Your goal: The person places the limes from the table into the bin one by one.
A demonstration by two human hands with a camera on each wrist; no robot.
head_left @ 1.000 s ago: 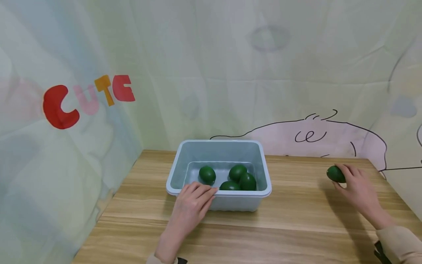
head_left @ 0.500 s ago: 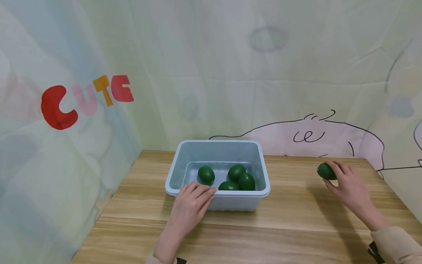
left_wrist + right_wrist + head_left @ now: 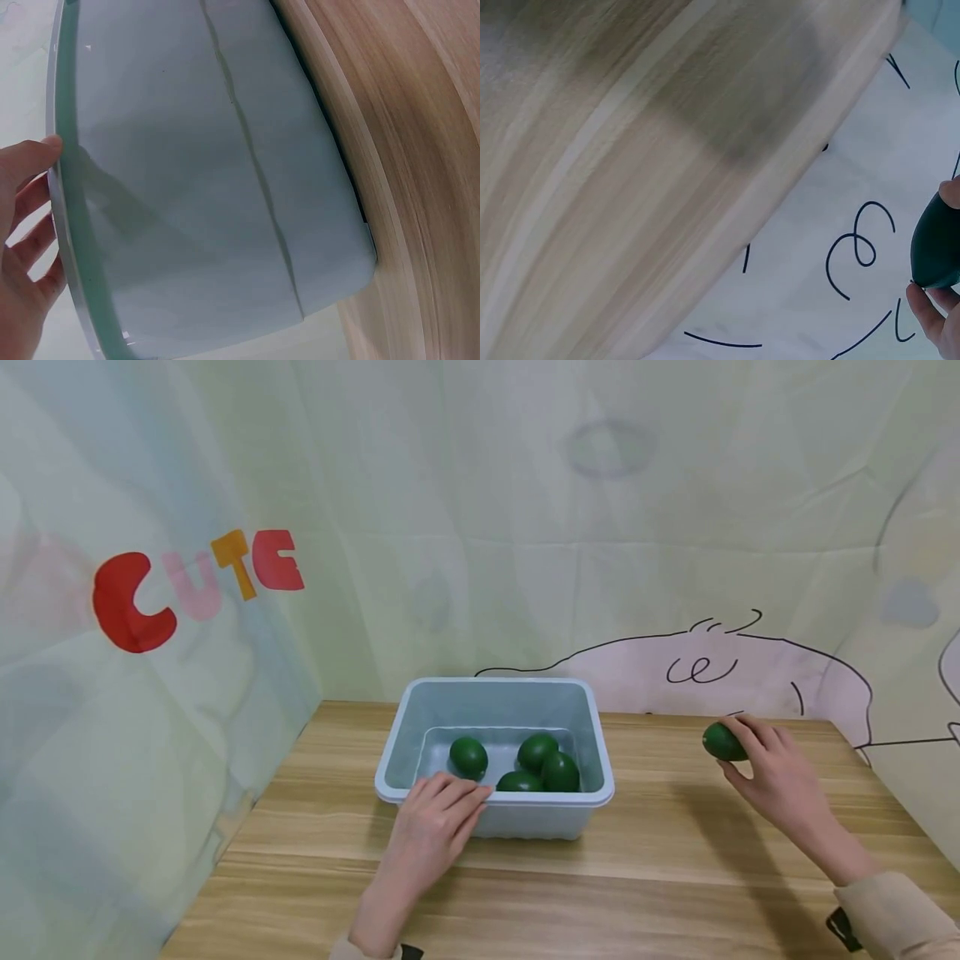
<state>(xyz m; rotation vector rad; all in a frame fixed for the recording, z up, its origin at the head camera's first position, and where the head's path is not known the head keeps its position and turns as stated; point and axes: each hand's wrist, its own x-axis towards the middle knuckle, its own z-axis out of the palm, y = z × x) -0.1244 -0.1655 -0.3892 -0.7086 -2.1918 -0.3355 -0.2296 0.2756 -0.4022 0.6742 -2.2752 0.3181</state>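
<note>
My right hand grips a dark green avocado between thumb and fingers, held up above the right part of the table. In the right wrist view the avocado shows at the right edge, partly cut off, with fingertips around it. My left hand pinches the front rim of a pale blue plastic basin. The left wrist view shows the thumb outside the basin wall and the other fingers over the rim. Inside the basin lie several more avocados; the front wall partly hides one.
The basin stands on a wood-grain table, near its back edge. Behind and to the left hangs a pale printed cloth with coloured letters and a line drawing.
My right hand has moved left toward the basin and slightly up, carrying the avocado. The left hand stays on the rim, and the avocados in the basin have not moved.
</note>
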